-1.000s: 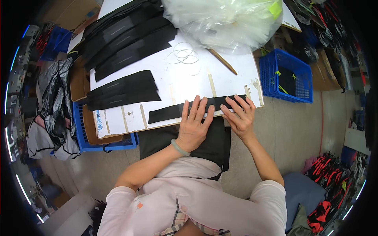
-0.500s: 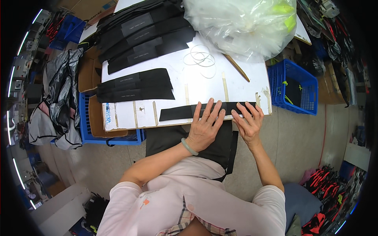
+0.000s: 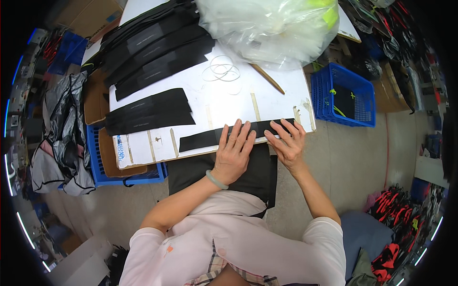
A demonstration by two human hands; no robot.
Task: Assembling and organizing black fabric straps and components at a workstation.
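A long black fabric strip (image 3: 199, 139) lies flat along the near edge of the white tabletop (image 3: 224, 107). My left hand (image 3: 232, 155) rests on the middle of the strip, fingers stretched out and slightly apart. On the strip's right end lies my right hand (image 3: 289, 143), its fingers spread and a little bent. Neither hand grips anything; both press from above, hiding parts of the strip. Left of it sits a small overlapping set of similar black strips (image 3: 150, 113) with faint printed marks.
Larger piles of black strips (image 3: 160, 59) fill the far left. A clear plastic bag (image 3: 267, 28) bulges at the back, near a pointed wooden stick (image 3: 268, 79) and loose white cord loops (image 3: 222, 71). Blue crates stand right (image 3: 322, 97) and left (image 3: 155, 177) of the table.
The view has shifted and tilted slightly, so the table appears farther left. Both hands stay on the strip, with little visible movement.
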